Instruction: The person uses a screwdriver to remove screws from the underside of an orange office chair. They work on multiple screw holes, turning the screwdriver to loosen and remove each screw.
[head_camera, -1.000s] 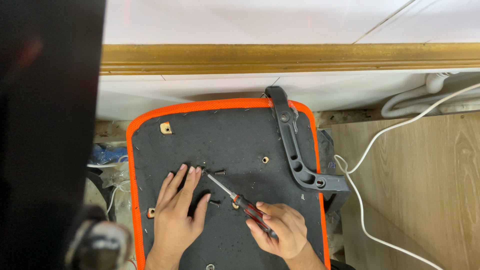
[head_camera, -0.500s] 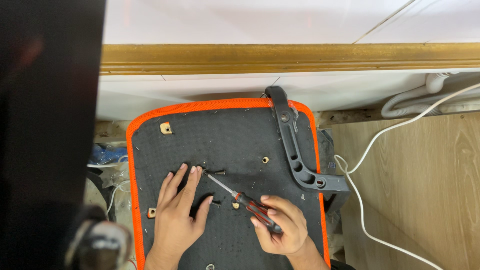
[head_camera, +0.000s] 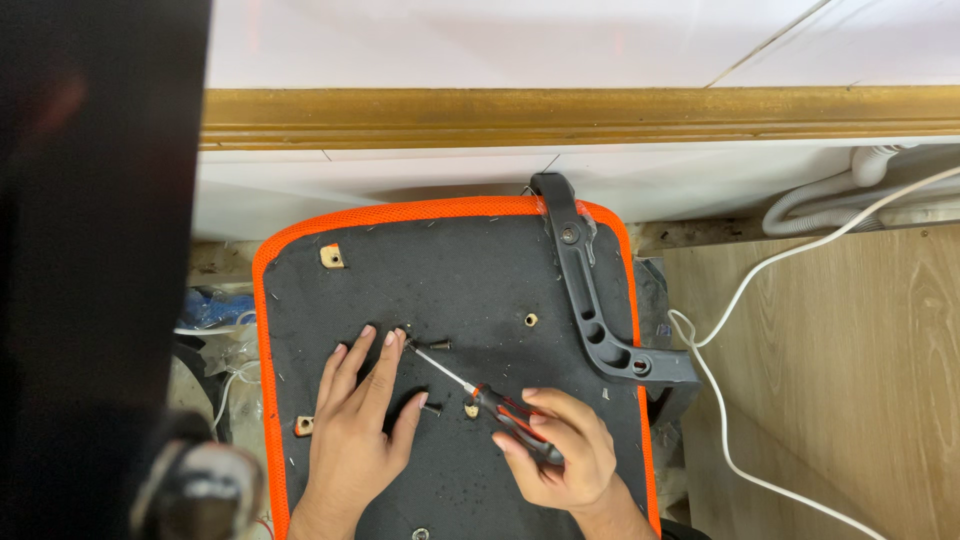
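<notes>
An upturned chair seat (head_camera: 450, 270), dark grey underneath with an orange mesh rim, lies below me. My left hand (head_camera: 352, 430) rests flat on it, fingers spread, fingertips beside a small hole with a screw (head_camera: 402, 337). My right hand (head_camera: 556, 452) grips the red and black handle of a screwdriver (head_camera: 478, 393), whose metal tip points at that screw by my left fingertips. Two loose black screws lie close by, one (head_camera: 439, 345) above the shaft and one (head_camera: 431, 408) below it.
A dark plastic armrest bracket (head_camera: 590, 305) is fixed along the seat's right side. Brass threaded inserts (head_camera: 531, 320) dot the seat. White cable (head_camera: 730, 330) and hose run over the wooden floor at right. A dark panel fills the left edge; a gold-trimmed wall stands behind.
My right hand has shifted its grip on the screwdriver handle, fingers rolling over it. The tip stays at the screw and my left hand has not moved.
</notes>
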